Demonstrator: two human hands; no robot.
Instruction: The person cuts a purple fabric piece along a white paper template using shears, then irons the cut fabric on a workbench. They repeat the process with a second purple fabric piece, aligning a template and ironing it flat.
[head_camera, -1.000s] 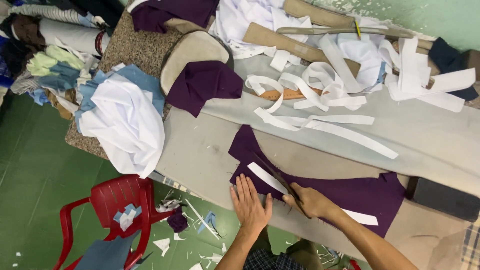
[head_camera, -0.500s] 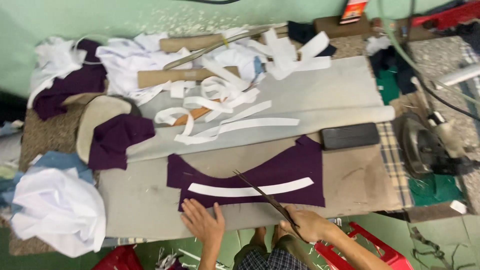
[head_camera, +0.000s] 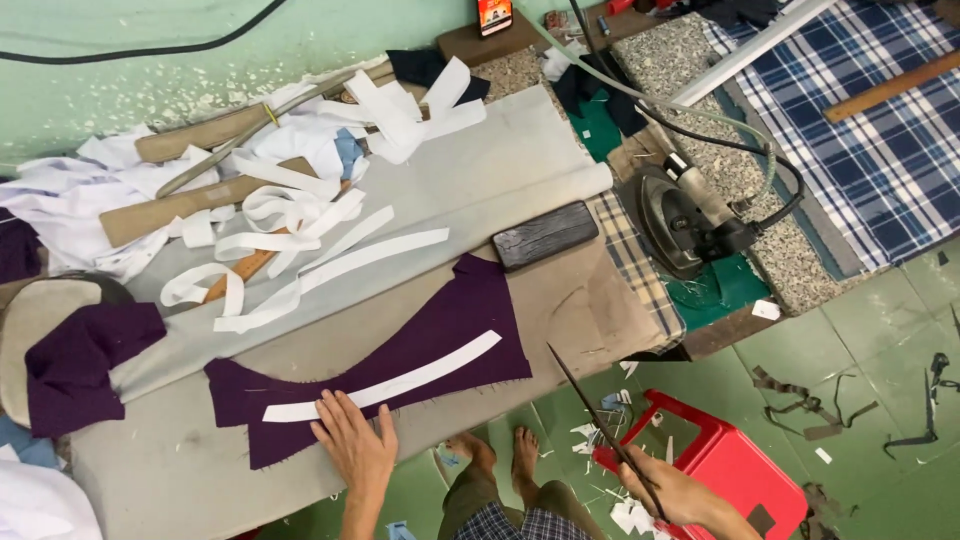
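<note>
At far left, a folded dark purple cloth (head_camera: 80, 365) rests on a beige pad, with loose white fabric strips (head_camera: 290, 240) behind it. The purple fabric piece (head_camera: 400, 365) lies flat on the grey tabletop (head_camera: 500, 190), long axis running from lower left to upper right. A white interfacing strip (head_camera: 385, 388) lies along that same axis on top of it. The left hand (head_camera: 355, 450) presses flat, fingers spread, on the near edge of the purple fabric piece, touching the strip's left portion. A dark rectangular block (head_camera: 545, 235) sits just beyond the fabric's upper right corner. Further right stands an electric iron (head_camera: 690, 220) with hose and cable. The right hand (head_camera: 685, 498) is closed around the handles of the scissors (head_camera: 600, 425), held off the tabletop edge over a red plastic stool (head_camera: 740, 470); blades point up-left toward the fabric's right end. The left hand is the nearer.
</note>
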